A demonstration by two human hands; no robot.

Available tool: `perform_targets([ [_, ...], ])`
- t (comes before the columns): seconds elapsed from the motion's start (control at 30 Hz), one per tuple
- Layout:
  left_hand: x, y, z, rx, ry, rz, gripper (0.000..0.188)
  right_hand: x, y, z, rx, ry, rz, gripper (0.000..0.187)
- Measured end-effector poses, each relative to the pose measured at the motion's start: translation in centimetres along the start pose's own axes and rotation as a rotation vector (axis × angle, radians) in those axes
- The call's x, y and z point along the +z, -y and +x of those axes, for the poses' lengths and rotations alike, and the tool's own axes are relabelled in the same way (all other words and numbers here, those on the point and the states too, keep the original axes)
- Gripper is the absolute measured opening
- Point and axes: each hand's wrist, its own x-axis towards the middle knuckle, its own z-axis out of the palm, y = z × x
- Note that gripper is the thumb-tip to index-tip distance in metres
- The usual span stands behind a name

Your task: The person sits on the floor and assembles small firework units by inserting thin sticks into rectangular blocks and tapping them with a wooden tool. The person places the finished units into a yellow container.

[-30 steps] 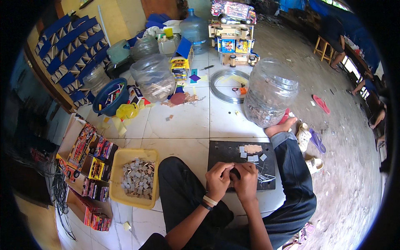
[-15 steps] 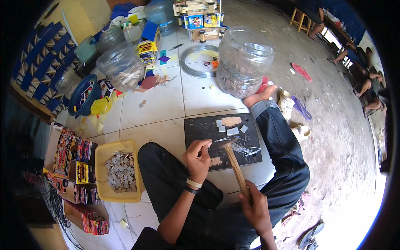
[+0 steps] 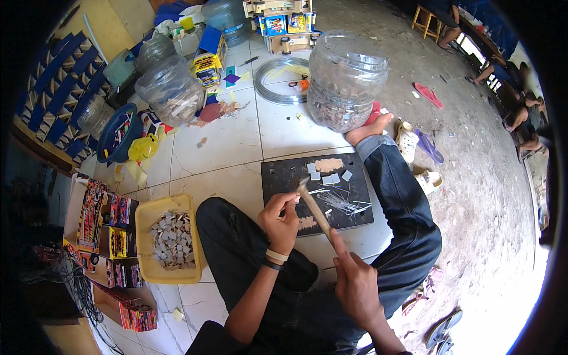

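Observation:
My right hand (image 3: 358, 287) grips a hammer (image 3: 318, 214) by its wooden handle, the head raised over a black board (image 3: 278, 168) between my legs. Close beside the hammer head, my left hand (image 3: 280, 222) has its thumb and fingers pinched together; whatever is between the fingertips is too small to make out. Several small grey square pieces (image 3: 327, 179) lie on the board's far half. Thin metal wire pieces (image 3: 346, 201) are scattered near its middle. Patches of tan wood-like material (image 3: 329, 165) show on the board's surface.
A yellow tub (image 3: 142, 236) of small square pieces stands left of my knee. Beyond the board are a large cut plastic bottle (image 3: 348, 83) of small pieces and a wire coil (image 3: 260, 89). Boxes of toy trucks (image 3: 94, 216) sit far left. Other people (image 3: 523, 109) sit at upper right.
The hammer head has moved left and away from me, closer to my left fingertips. My right hand has shifted forward with it, while my left hand has risen only slightly.

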Motion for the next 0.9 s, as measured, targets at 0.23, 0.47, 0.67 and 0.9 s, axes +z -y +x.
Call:
perform_targets([
  [0.23, 0.5, 0.5, -0.2, 0.002, -0.030, -0.059, 0.013, 0.2, -0.8, 0.0, 0.021, -0.053, 0.043, 0.081],
  [0.47, 0.1, 0.7, -0.4, -0.011, -0.017, -0.007, 0.014, 0.4, -1.5, -0.3, 0.052, 0.068, -0.123, 0.074],
  [0.67, 0.1, 1.0, -0.4, 0.008, 0.000, -0.002, 0.007, 1.1, -1.8, -0.3, 0.009, 0.046, -0.089, 0.074],
  [0.9, 0.4, 0.6, -0.2, 0.038, -0.019, -0.012, 0.015, 0.5, -1.6, 0.0, 0.071, 0.015, -0.014, 0.071],
])
